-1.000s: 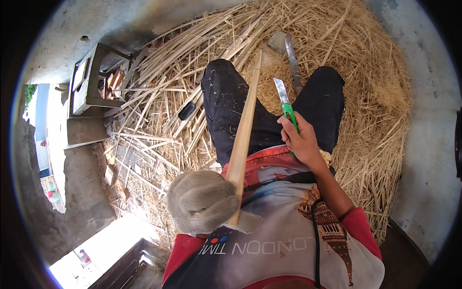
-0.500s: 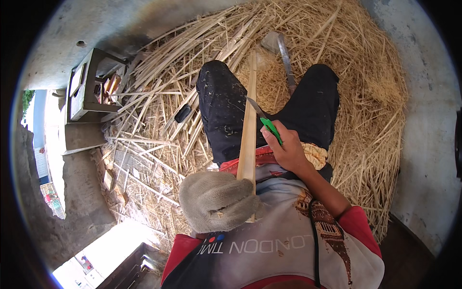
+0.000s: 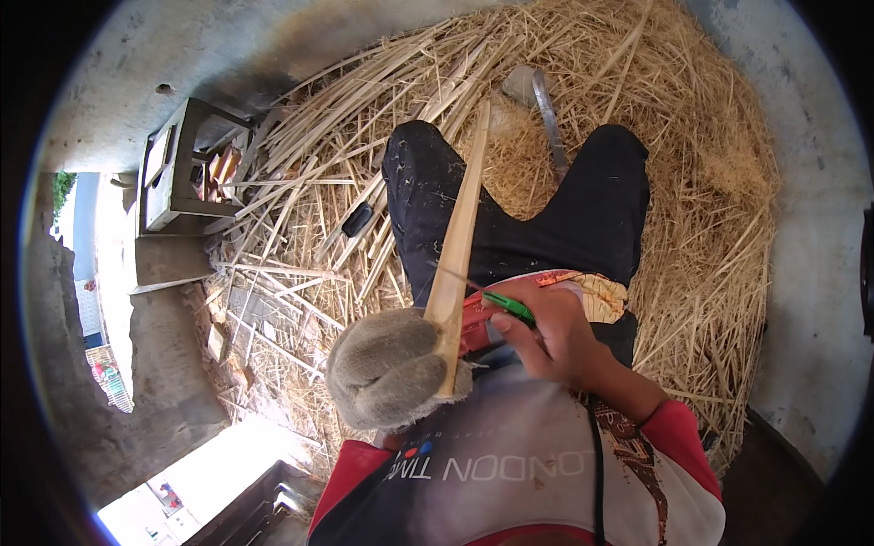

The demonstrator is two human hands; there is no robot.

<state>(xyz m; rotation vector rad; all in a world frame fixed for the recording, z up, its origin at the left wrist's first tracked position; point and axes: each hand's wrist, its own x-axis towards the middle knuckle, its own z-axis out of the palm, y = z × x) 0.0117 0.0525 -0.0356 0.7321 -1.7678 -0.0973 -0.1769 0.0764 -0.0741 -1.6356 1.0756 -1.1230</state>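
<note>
My left hand (image 3: 387, 369), in a thick grey knitted glove, is closed around the near end of a long pale bamboo strip (image 3: 460, 232). The strip stretches away from me over my left thigh, its far end between my knees. Bare, my right hand (image 3: 560, 332) grips the green handle of a utility knife (image 3: 510, 307). Its thin blade points left and lies across the strip, a little beyond the glove; whether it touches the surface I cannot tell. Red cloth (image 3: 478, 326) shows in my lap beneath the knife.
Shavings (image 3: 701, 227) and loose bamboo strips (image 3: 364, 109) cover the floor around my legs. A curved metal blade (image 3: 548, 118) lies beyond my knees beside a grey stone (image 3: 520, 85). At left are a small black case (image 3: 357, 219) and a wooden box frame (image 3: 187, 173). Walls (image 3: 810, 237) enclose the space.
My right hand has drawn the knife toward me, and its blade has turned further left. My left hand has shifted slightly left, its grip rolled, with the strip tilted more.
</note>
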